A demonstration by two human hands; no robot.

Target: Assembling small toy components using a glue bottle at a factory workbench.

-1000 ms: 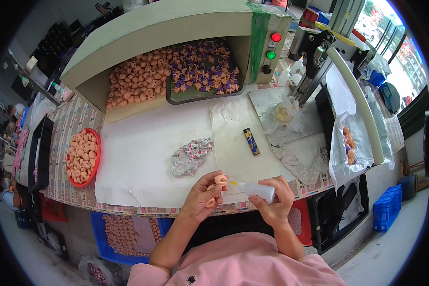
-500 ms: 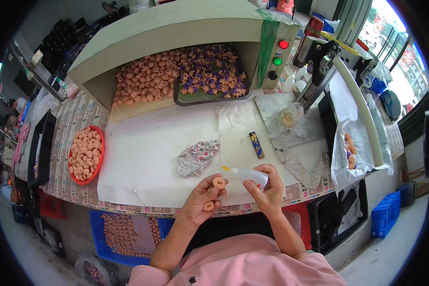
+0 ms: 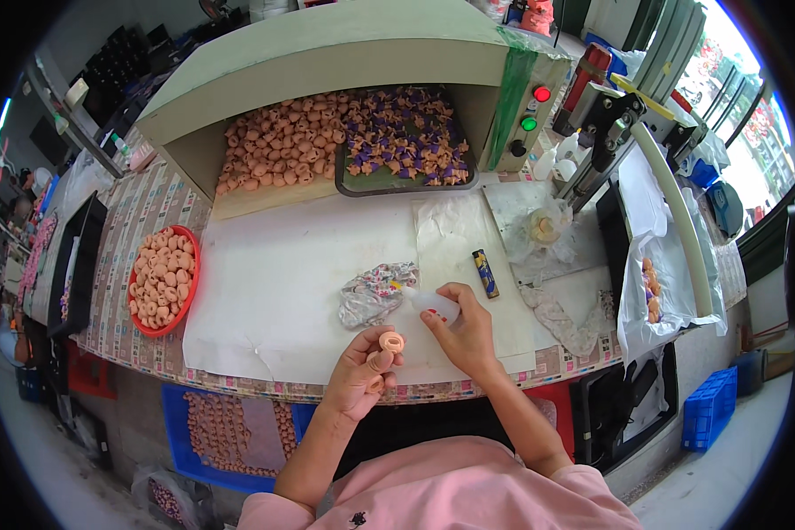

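Note:
Pinched in my left hand (image 3: 359,375) is a small peach-coloured hollow doll head (image 3: 391,342), its opening facing up. A second peach piece (image 3: 375,385) sits lower, in the curled fingers of the same hand. My right hand (image 3: 465,331) is wrapped round a white squeeze bottle (image 3: 435,305) with a thin yellow-tipped nozzle pointing left. That nozzle is over a crumpled patterned cloth (image 3: 375,296); whether it touches the cloth I cannot tell. White paper (image 3: 256,300) covers the table beneath both hands.
A red basket (image 3: 194,284) of peach pieces stands at left. The box-shaped machine (image 3: 327,75) ahead shelters heaped peach heads (image 3: 283,141) and a black tray (image 3: 406,189) of purple-and-peach figures. A dark lighter-like tube (image 3: 485,273), a lever press (image 3: 605,146) and a lined bin (image 3: 640,309) are at right.
The bottle in my right hand has moved left and away from me, bringing its nozzle over the cloth. My left hand has shifted slightly left, and the upper peach piece has turned.

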